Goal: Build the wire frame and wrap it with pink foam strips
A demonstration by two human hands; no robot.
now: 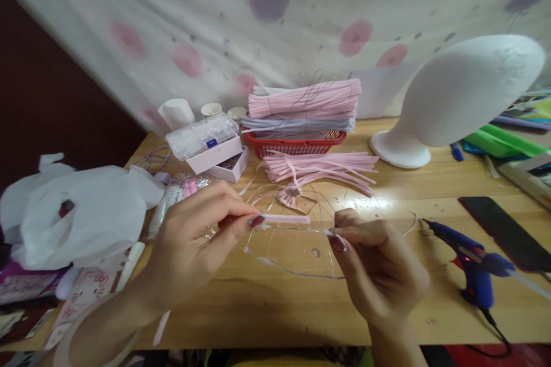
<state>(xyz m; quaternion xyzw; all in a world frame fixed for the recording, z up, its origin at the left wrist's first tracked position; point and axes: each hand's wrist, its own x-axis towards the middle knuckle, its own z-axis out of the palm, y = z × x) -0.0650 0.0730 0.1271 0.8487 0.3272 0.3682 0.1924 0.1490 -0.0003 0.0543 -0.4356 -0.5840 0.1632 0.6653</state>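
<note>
Between finger and thumb, my left hand (200,235) pinches a short pale pink strip (286,219) that points to the right. My right hand (379,264) is closed on the edge of a round wire frame (297,273), made of thin silvery wire. The frame hangs between both hands above the table, and the strip lies close to its upper wire; whether they touch I cannot tell. A pleated pink piece (294,198) sits at the far part of the frame. Behind it lies a loose bundle of pink strips (321,169).
A red basket (297,146) holds stacked pink and bluish strips (303,100). At right are a blue glue gun (469,264), a black phone (503,232) and a white foam head (465,92). Left stand a clear bead box (202,136) and a white plastic bag (86,212).
</note>
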